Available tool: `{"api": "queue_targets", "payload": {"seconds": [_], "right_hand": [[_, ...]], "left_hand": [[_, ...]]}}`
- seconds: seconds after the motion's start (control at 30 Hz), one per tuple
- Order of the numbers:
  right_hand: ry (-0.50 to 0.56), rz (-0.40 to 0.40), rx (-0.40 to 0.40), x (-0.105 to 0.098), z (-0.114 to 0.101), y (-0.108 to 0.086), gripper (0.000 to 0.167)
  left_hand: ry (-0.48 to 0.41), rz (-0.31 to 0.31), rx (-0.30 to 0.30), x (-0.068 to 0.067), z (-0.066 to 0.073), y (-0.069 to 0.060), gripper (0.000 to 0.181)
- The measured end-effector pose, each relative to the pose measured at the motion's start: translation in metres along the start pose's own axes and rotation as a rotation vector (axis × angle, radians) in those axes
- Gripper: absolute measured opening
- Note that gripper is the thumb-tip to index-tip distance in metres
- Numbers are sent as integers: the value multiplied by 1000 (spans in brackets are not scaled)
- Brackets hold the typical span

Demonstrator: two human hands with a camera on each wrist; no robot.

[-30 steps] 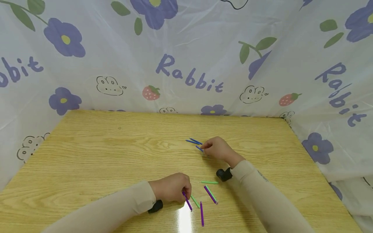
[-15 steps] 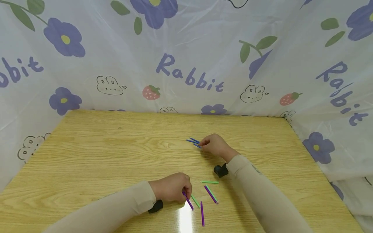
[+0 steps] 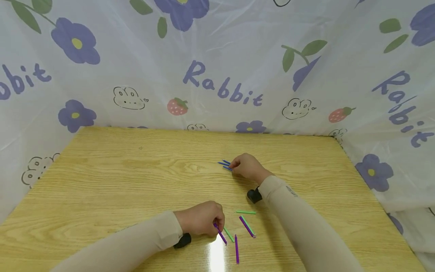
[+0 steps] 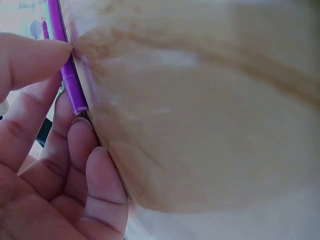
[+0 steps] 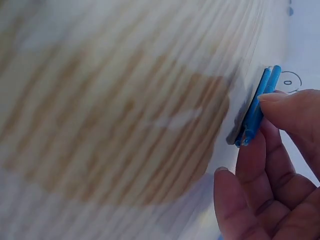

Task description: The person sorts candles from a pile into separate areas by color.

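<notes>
In the head view my left hand [image 3: 204, 219] pinches a thin purple candle [image 3: 221, 236] between thumb and index finger, low over the table. The left wrist view shows the thumb on that purple candle [image 4: 72, 85], other fingers curled below. My right hand [image 3: 249, 168] is farther away, with its fingertips on the ends of several thin blue candles [image 3: 224, 163]. In the right wrist view, thumb and finger pinch a blue candle [image 5: 272, 77]; another lies right alongside. How many it grips I cannot tell. A green candle [image 3: 229, 235] lies beside the left fingertips.
On the wooden table [image 3: 119, 181], a purple candle [image 3: 236, 249] lies near the front. A purple candle [image 3: 245, 224] lies against a green one, and another green candle [image 3: 245, 212] lies behind them. A printed curtain [image 3: 153, 68] hangs along the back and sides.
The right hand has moved slightly left and away from me, bringing the nearest blue candle up close beside the other two. The left hand stays put, its purple candle shifted slightly.
</notes>
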State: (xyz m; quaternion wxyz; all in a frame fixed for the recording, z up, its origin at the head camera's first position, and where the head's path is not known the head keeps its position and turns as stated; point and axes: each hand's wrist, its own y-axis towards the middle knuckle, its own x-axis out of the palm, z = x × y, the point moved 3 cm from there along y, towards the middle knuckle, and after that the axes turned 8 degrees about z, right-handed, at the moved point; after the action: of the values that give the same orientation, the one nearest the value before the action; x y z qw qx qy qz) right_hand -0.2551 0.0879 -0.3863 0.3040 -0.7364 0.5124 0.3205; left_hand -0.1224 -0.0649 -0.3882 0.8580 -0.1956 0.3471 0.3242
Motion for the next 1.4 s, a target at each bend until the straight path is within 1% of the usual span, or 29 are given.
{"api": "queue_targets", "payload": {"seconds": [0.23, 0.37, 0.53, 0.8, 0.97, 1.2, 1.4], "right_hand": [[-46, -12, -12, 0, -7, 3, 19], [-75, -17, -21, 3, -9, 6, 20], [-105, -22, -28, 6, -10, 10, 21], [-117, -20, -30, 9, -13, 12, 22], [-130, -23, -32, 9, -15, 13, 22], [-172, -1, -39, 13, -13, 15, 21], [-170, 20, -36, 14, -14, 15, 21]], "left_hand": [[51, 10, 25, -1, 2, 0, 17], [60, 9, 23, 0, 2, 0, 17], [50, 8, 22, 1, 1, 0, 17], [29, 0, 25, 1, 0, -1, 17], [33, 3, 30, 1, 0, -1, 17], [31, 1, 29, 0, 0, -1, 17], [49, 8, 34, 1, 0, -1, 17]]}}
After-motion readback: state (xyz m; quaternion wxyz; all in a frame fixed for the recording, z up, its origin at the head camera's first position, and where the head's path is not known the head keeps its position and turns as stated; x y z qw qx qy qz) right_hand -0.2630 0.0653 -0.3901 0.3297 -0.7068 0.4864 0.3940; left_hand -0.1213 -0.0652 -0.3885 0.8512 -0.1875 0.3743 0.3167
